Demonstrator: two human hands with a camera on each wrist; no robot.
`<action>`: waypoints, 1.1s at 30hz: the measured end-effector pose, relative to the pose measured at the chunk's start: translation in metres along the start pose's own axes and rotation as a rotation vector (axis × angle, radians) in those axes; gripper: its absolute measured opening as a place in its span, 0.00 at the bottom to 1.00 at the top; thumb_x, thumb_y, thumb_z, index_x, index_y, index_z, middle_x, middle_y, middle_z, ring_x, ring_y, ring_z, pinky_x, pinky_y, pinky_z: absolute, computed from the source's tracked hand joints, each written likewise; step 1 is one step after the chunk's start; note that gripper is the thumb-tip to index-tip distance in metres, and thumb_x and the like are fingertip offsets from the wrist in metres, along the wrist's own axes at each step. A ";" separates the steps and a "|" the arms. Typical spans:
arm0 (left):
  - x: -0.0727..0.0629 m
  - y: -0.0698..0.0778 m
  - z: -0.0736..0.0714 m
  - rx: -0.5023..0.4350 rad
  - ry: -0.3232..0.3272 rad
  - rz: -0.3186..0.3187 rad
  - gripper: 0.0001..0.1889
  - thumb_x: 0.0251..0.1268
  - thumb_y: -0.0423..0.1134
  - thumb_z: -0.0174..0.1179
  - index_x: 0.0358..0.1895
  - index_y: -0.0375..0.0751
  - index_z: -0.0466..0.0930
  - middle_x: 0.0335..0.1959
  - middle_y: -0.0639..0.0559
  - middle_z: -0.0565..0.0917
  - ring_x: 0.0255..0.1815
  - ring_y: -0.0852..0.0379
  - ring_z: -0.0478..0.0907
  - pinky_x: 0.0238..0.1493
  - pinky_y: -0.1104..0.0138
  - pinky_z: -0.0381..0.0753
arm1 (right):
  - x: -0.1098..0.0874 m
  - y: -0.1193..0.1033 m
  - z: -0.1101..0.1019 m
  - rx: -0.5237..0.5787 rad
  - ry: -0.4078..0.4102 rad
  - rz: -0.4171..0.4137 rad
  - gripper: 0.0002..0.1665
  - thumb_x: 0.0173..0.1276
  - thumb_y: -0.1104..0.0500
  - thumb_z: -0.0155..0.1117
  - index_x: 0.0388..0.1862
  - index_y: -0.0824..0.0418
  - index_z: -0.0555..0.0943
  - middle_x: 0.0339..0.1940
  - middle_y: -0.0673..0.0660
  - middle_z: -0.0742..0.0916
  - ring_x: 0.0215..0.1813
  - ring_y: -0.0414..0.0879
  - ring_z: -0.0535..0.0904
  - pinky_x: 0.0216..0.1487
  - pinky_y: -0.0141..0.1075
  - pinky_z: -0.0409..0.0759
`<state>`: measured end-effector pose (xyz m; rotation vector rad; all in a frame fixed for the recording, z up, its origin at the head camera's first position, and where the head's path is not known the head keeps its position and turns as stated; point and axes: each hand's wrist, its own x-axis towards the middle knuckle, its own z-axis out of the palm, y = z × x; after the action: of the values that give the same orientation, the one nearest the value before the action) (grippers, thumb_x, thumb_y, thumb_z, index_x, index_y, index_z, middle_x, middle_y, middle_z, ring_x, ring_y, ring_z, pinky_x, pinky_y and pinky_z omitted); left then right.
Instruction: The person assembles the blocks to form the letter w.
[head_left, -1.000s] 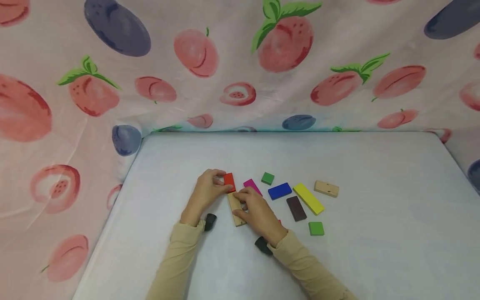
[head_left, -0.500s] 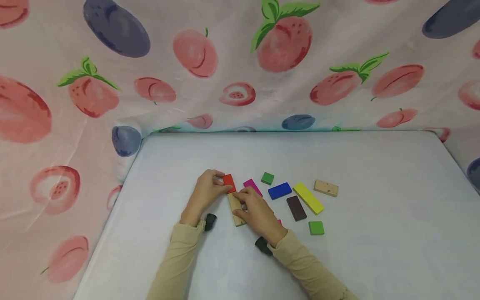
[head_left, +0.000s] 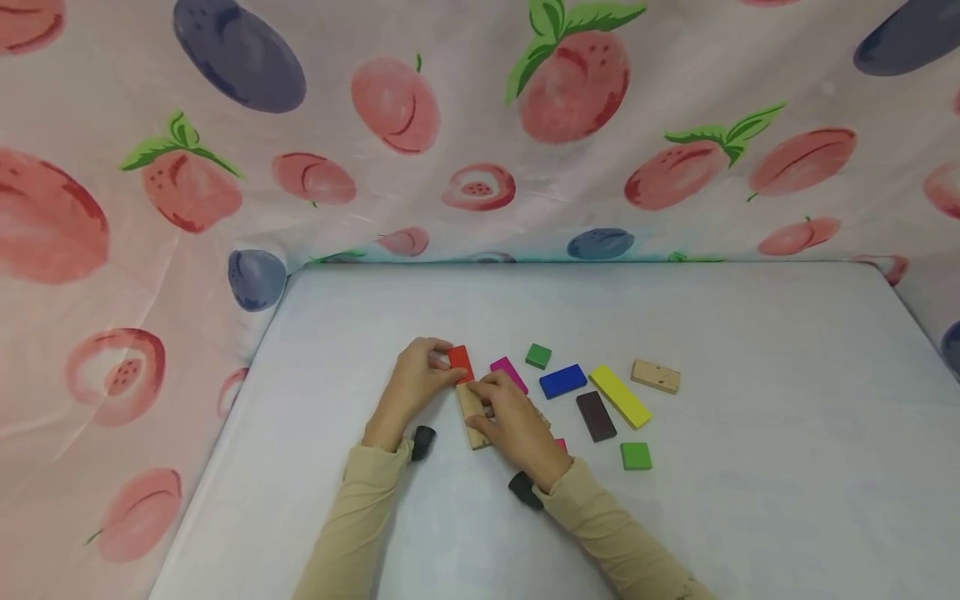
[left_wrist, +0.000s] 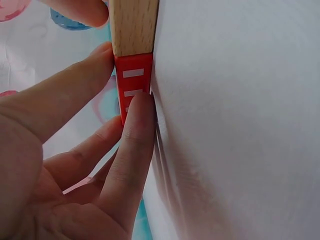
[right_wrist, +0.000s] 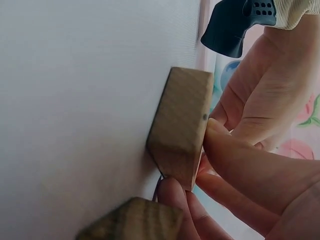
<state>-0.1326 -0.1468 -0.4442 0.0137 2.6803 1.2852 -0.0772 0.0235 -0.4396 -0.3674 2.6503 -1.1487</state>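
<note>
In the head view, my left hand [head_left: 411,381] pinches a small red block [head_left: 461,364] between thumb and fingers. A longer natural-wood block [head_left: 472,413] lies end to end against it, gripped along its sides by my right hand [head_left: 519,425]. The left wrist view shows the red block [left_wrist: 133,67] with white rectangles on its side, touching the wooden block [left_wrist: 133,27]. Right thumb and fingertips hold the wooden block [right_wrist: 180,110] in the right wrist view. Just right of the right hand are a magenta block [head_left: 510,375] and a partly hidden wooden block [head_left: 542,417].
Farther right lie a dark green block [head_left: 537,356], a blue block [head_left: 562,382], a brown block [head_left: 596,417], a yellow block [head_left: 619,397], a wooden block [head_left: 656,377] and a light green block [head_left: 636,457]. A fruit-print cloth [head_left: 480,108] hangs behind the white table [head_left: 787,400].
The head view has shifted slightly. Both hands keep their hold with the blocks almost still; a bit more of the wooden block behind my right hand shows now.
</note>
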 end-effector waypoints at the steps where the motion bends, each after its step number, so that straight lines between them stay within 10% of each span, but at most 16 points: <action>1: 0.000 0.000 0.000 0.000 -0.002 0.002 0.25 0.57 0.38 0.73 0.57 0.32 0.78 0.53 0.40 0.79 0.47 0.49 0.83 0.49 0.59 0.84 | 0.000 0.000 0.000 0.000 0.001 -0.001 0.29 0.62 0.61 0.73 0.62 0.66 0.79 0.53 0.58 0.79 0.44 0.45 0.79 0.42 0.33 0.83; 33: -0.001 -0.007 -0.004 -0.018 -0.049 0.038 0.31 0.53 0.39 0.76 0.60 0.34 0.77 0.53 0.42 0.78 0.47 0.50 0.83 0.51 0.57 0.84 | 0.000 -0.003 -0.002 -0.081 -0.011 -0.018 0.30 0.62 0.59 0.74 0.63 0.65 0.79 0.53 0.57 0.79 0.48 0.47 0.79 0.52 0.38 0.84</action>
<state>-0.1321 -0.1542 -0.4469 0.0937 2.6398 1.3020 -0.0773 0.0231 -0.4358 -0.4121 2.6954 -1.0435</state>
